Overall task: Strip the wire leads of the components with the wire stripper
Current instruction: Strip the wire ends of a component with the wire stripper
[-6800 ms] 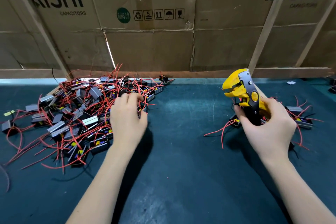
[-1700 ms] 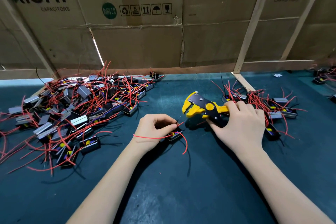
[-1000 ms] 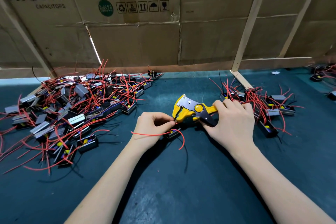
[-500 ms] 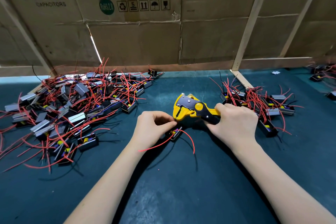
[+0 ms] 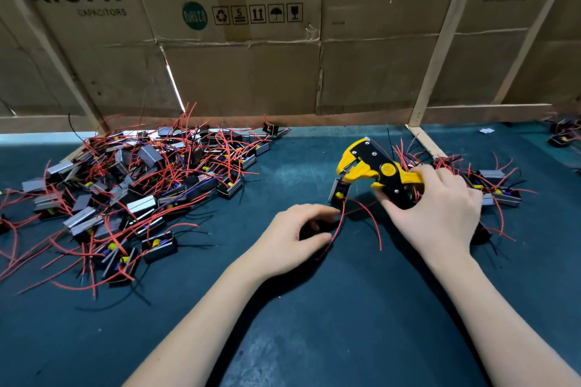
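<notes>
Your right hand (image 5: 435, 214) grips the handles of the yellow-and-black stripper (image 5: 374, 168) right of the frame's centre, its head pointing left and up. Just below that head hangs a small black component (image 5: 339, 190), tilted on end; whether the tool's mouth clamps one of its leads is hard to tell. Two red leads (image 5: 374, 223) curve down from it over the dark green surface (image 5: 314, 339).

Your left hand (image 5: 295, 239) sits just below and left of the component, fingers loosely curled with the thumb apart; one red lead runs past its fingertips, and you cannot tell whether they pinch it.

A large pile (image 5: 125, 195) of the same components, tangled in red wires, fills the left of the frame. A smaller heap (image 5: 493, 188) lies at the right, partly behind your right hand. No bin or tray holds either; both lie loose on the surface. Cardboard (image 5: 251, 72) printed "AiSHi CAPACITORS" walls off the back.
</notes>
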{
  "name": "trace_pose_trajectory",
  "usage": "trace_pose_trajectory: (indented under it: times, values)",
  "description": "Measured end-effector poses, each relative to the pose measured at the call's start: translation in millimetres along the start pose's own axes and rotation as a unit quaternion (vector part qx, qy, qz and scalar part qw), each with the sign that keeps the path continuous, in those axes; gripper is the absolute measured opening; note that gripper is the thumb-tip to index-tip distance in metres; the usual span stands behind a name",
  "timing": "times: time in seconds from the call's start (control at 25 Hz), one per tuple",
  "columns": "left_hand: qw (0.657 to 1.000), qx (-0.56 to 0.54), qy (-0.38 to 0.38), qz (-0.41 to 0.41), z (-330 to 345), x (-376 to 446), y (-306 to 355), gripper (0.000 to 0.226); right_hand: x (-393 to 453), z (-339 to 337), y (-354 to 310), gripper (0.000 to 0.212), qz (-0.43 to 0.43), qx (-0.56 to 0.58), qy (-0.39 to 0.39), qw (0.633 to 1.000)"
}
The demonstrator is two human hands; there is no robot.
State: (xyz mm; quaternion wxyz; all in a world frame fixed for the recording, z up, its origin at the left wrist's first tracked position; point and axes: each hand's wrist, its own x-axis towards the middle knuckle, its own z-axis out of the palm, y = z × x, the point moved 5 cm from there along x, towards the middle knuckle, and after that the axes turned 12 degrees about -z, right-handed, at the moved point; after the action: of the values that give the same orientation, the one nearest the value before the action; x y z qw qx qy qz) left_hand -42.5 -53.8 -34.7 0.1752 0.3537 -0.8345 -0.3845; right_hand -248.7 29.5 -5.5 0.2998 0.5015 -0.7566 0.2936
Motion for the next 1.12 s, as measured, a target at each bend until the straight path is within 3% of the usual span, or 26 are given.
trace_pose_trajectory:
  times: [0.08,0.2,0.28,0.36,0.48,0.6,0.76,0.92,1.0,1.12]
  values:
    - [0.997,0.069,0.013,0.033,-1.2,1.2,3.1,0.037,2.8,-3.7,6.7,0.055,0.041,0.019,0.005,0.999]
    - [0.97,0.147,0.188,0.041,-33.9,1.7,-2.9,0.025,5.4,-11.5,17.0,0.051,0.115,0.083,0.029,0.989]
    - [0.933,0.179,0.312,-0.001,-61.6,-2.3,-15.5,0.021,4.9,-17.0,23.5,0.046,0.171,0.159,0.061,0.97]
    - [0.899,0.207,0.376,-0.083,-81.7,-6.7,-32.7,0.024,4.6,-20.1,28.5,0.04,0.22,0.241,0.081,0.942]
    - [0.872,0.292,0.335,-0.206,-85.9,-3.5,-55.0,0.037,6.5,-25.4,33.3,0.037,0.24,0.251,0.059,0.936]
    - [0.859,0.342,0.309,-0.223,-80.1,-0.7,-59.5,0.039,7.6,-32.3,34.2,0.042,0.194,0.146,0.018,0.97]
    - [0.845,0.354,0.349,-0.197,-85.0,-2.3,-53.9,0.025,8.8,-30.9,32.8,0.045,0.151,0.021,-0.04,0.987]
    - [0.846,0.344,0.382,-0.141,-83.7,-8.6,-40.1,0.009,8.0,-20.5,35.3,0.049,0.121,-0.002,-0.098,0.988]
    - [0.861,0.332,0.373,-0.095,-78.8,-8.0,-32.9,0.007,7.5,-15.1,36.6,0.051,0.116,0.009,-0.11,0.987]
    - [0.91,0.298,0.284,-0.045,-67.0,-0.4,-25.2,0.008,5.4,-14.5,30.9,0.041,0.14,0.139,-0.05,0.979]
